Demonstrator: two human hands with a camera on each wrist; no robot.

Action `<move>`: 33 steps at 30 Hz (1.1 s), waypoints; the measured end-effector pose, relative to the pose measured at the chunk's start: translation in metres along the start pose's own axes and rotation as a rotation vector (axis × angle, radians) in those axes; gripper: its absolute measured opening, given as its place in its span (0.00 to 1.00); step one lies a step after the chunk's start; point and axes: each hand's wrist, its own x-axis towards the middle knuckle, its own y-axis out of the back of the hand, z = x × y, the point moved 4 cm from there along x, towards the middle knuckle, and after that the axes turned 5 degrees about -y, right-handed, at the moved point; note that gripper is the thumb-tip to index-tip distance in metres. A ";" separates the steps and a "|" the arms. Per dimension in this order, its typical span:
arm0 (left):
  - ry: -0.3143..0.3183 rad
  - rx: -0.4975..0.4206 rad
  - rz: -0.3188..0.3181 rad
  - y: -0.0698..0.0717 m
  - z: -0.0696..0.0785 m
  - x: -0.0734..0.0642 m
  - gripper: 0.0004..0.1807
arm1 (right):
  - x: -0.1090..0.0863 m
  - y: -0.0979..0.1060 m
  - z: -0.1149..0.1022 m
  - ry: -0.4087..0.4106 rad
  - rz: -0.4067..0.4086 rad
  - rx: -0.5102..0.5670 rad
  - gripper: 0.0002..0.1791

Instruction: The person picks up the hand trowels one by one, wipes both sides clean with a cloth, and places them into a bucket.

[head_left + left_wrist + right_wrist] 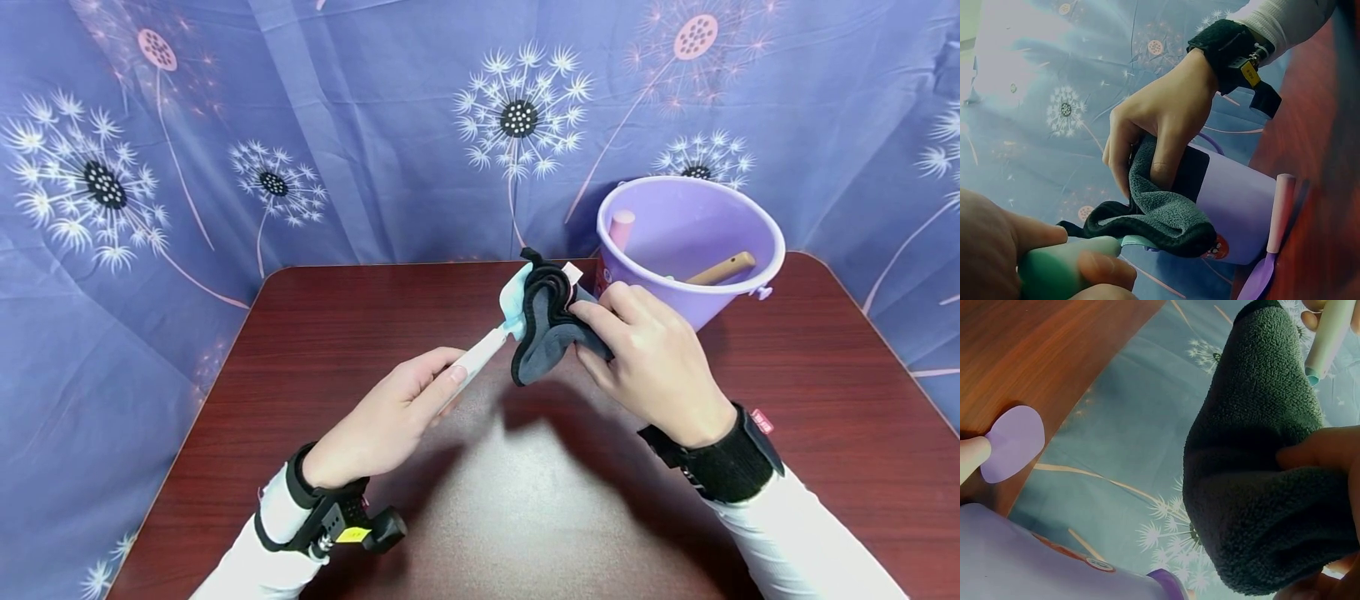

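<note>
My left hand [393, 412] grips the pale handle of a utensil with a light blue head [514, 293]. Green shows on that handle [1054, 265] in the left wrist view. Between the thumb and fingers of my right hand [658, 360], a folded dark grey cloth [542, 343] with black edging is pinched. The utensil's head sits right at the cloth's left side, partly covered by it. Both things are held above the dark red table [337, 317]. Fuzzy texture shows on the cloth [1260, 444] in the right wrist view.
Behind my right hand stands a purple bucket [693, 292] with a pink handle [622, 228] and a wooden handle [722, 269] inside. A purple utensil with a pink handle [1281, 212] lies on the table beside the bucket. Blue dandelion-print fabric [375, 125] hangs behind.
</note>
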 end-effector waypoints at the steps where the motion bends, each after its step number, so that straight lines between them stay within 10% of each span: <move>1: 0.002 -0.002 -0.002 0.000 0.000 0.000 0.12 | 0.000 0.000 0.000 0.003 -0.002 0.001 0.15; 33: 0.015 0.061 -0.040 0.002 0.003 -0.002 0.12 | -0.001 0.007 0.012 -0.127 0.068 -0.021 0.18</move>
